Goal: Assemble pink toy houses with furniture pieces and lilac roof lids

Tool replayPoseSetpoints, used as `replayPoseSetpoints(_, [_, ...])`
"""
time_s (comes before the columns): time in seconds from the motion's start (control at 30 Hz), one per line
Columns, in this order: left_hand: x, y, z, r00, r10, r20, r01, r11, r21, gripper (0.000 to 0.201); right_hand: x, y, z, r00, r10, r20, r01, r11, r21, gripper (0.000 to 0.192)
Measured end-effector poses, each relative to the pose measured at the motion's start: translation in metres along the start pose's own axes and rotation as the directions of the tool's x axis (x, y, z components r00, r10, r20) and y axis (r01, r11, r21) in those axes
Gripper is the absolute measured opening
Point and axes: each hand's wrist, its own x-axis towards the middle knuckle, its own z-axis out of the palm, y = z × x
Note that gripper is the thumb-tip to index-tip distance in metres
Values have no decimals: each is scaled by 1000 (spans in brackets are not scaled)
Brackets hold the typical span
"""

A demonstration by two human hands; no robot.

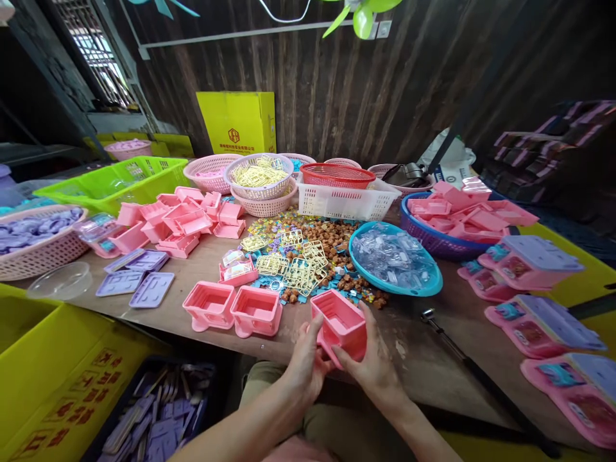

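Observation:
Between my left hand and my right hand is a pink plastic box, held over the table's front edge with its hollow top facing up. Fingers of both hands wrap its sides and lower edge. Just left of it, two similar pink boxes stand side by side on the table. Behind those sits a smaller pink piece with white and yellow parts in it. Beyond my hands lie pale yellow frame-like pieces, small brown pieces and blue bits in a loose heap.
A blue bowl of clear parts stands right of the heap. A black-handled metal tool lies at the right, near finished-looking pink and purple pieces. Purple panels, stacked pink boxes and a green crate are on the left.

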Motion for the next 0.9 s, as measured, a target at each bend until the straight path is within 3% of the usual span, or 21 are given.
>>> replayPoseSetpoints(0.07, [-14,7,-17,999,40,-30,-35,986,161,62,7,10,-6,991,37,130,-53,990,127,81])
replayPoseSetpoints(0.13, [-26,28,-40,969,248,1,-223,871,438,60,13,22,-17,967,8,254,-67,972,223,80])
replayPoseSetpoints(0.17, [-31,43,-53,908,404,107,-382,696,608,56,16,27,-22,956,-12,292,-63,967,249,79])
replayPoseSetpoints(0.2, [-33,59,-66,799,562,215,-502,425,753,48,17,32,-26,947,-29,319,-58,964,258,78])
replayPoseSetpoints(0.23, [-32,76,-80,648,712,271,-514,146,845,41,19,35,-29,941,-38,337,-52,966,255,77])
replayPoseSetpoints(0.27, [-29,92,-93,527,793,304,-406,-79,910,39,20,38,-30,937,-41,347,-48,969,244,78])
replayPoseSetpoints(0.3, [-25,106,-105,468,814,343,-258,-245,935,39,21,40,-29,934,-40,355,-46,972,229,78])
replayPoseSetpoints(0.33, [-19,117,-116,476,790,386,-150,-360,921,39,22,41,-26,931,-36,363,-45,976,213,78])
replayPoseSetpoints(0.4, [-8,125,-130,550,698,458,-58,-515,855,37,24,42,-19,931,-28,364,-42,982,185,78])
replayPoseSetpoints(0.43, [-3,124,-134,586,654,478,-43,-565,824,34,25,42,-15,933,-29,358,-37,983,177,78])
replayPoseSetpoints(0.5, [2,112,-133,617,608,499,-16,-625,781,29,27,40,-8,939,-41,343,-21,984,176,76])
replayPoseSetpoints(0.67, [2,72,-109,615,613,496,-3,-628,778,30,26,36,-9,934,-46,354,-13,987,163,74])
replayPoseSetpoints(0.9, [8,43,-87,628,619,472,-33,-584,811,34,23,48,-30,937,1,351,-47,991,122,76])
